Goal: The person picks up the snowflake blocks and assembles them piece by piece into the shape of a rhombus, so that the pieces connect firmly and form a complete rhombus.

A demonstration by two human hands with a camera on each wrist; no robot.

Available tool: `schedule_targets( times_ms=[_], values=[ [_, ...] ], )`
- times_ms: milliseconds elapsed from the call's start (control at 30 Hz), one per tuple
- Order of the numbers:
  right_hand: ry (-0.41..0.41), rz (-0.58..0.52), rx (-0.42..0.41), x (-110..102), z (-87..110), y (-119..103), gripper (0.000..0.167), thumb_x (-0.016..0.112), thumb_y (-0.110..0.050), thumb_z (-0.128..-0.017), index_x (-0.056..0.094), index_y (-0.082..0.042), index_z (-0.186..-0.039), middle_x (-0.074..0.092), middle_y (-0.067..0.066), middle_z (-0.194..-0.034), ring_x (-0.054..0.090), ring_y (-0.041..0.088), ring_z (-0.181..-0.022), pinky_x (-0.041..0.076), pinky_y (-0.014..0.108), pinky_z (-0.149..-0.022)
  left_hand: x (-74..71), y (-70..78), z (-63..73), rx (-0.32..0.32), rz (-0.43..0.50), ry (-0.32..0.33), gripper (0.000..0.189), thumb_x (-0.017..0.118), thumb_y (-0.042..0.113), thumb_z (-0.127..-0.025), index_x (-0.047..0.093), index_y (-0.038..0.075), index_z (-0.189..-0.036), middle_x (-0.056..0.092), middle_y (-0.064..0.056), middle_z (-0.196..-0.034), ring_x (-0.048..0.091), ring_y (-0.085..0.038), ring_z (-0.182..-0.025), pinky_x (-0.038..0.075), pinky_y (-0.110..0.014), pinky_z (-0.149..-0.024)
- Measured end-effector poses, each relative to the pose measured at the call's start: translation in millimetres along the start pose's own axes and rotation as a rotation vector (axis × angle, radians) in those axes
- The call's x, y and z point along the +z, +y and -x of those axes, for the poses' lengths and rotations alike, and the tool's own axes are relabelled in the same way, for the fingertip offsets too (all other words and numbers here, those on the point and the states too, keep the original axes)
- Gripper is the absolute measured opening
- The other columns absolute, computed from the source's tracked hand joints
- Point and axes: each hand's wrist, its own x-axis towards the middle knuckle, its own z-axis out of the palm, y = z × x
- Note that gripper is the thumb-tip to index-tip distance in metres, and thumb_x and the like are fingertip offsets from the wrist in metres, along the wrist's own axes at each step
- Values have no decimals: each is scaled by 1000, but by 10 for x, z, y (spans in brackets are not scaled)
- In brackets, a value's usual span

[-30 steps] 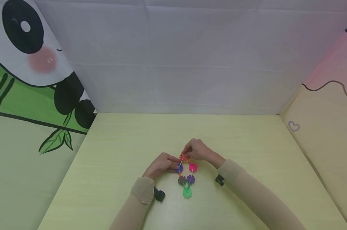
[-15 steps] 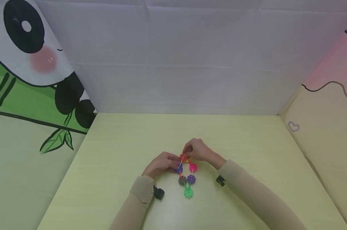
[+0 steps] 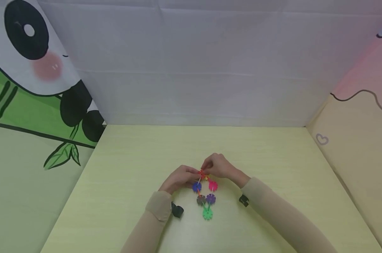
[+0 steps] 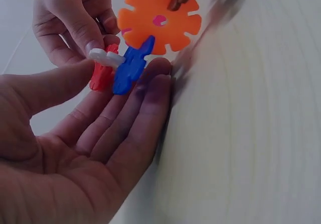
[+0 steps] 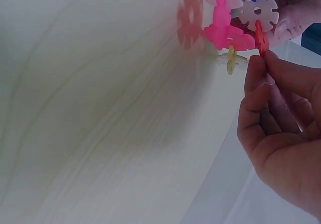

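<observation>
Colourful plastic snowflake discs are slotted together into a loop, with the green disc point(image 3: 207, 213) nearest the body. My right hand point(image 3: 218, 166) pinches a red disc point(image 5: 262, 38) between thumb and fingertips at the loop's far end. From the other side my left hand point(image 3: 180, 177) holds the same end, its thumb against the red disc beside a white disc point(image 4: 107, 58); its fingers pass under the blue disc point(image 4: 130, 71). An orange disc point(image 4: 170, 18) joins the blue one. On the right, the pink disc point(image 5: 228, 35) hangs close to a yellow disc point(image 5: 230, 59).
Between the pink and green discs is a purple disc point(image 3: 211, 199), with a dark grey-brown disc point(image 3: 201, 200) to its left. The pale wooden table point(image 3: 131, 151) ends at a white cloth backdrop point(image 3: 194, 70). Painted panels stand at both sides.
My left hand has shifted slightly up and right, from the blue disc towards the red one, leaving more of the blue disc showing. The right hand keeps its pinch, almost unmoved.
</observation>
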Motion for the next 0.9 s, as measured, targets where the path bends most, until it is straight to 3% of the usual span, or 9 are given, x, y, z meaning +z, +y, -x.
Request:
schedule_targets(
  times_ms=[333, 467, 667, 900],
  values=[
    [25, -33, -9, -107, -11, 162, 6, 75, -11, -84, 73, -9, -89, 68, -6, -78, 62, 9, -70, 50, 27, -64, 61, 23, -81, -13, -9, 51, 16, 67, 16, -90, 72, 3, -97, 69, -11, -88, 65, -19, -71, 54, -34, -68],
    [54, -48, 67, -152, 5, 244, 6, 73, -12, -85, 70, -8, -88, 65, -3, -74, 60, 13, -65, 49, 29, -58, 76, 46, -110, -18, -8, 55, 16, 66, 15, -91, 71, 2, -96, 69, -11, -88, 64, -18, -70, 54, -34, -67],
    [-7, -87, 195, -159, -15, 369, 13, 71, -14, -86, 63, -6, -93, 63, 2, -78, 58, 17, -68, 48, 30, -60, 80, 61, -159, -22, -21, 66, 15, 66, 17, -90, 72, 3, -96, 69, -10, -88, 63, -17, -70, 53, -33, -68],
    [-45, -123, 219, -182, -44, 433, 17, 72, -9, -84, 60, -7, -96, 63, 3, -81, 58, 19, -69, 48, 31, -61, 94, 95, -217, -11, -28, 73, 15, 67, 17, -90, 72, 4, -96, 69, -9, -89, 64, -18, -73, 53, -33, -68]
  ],
)
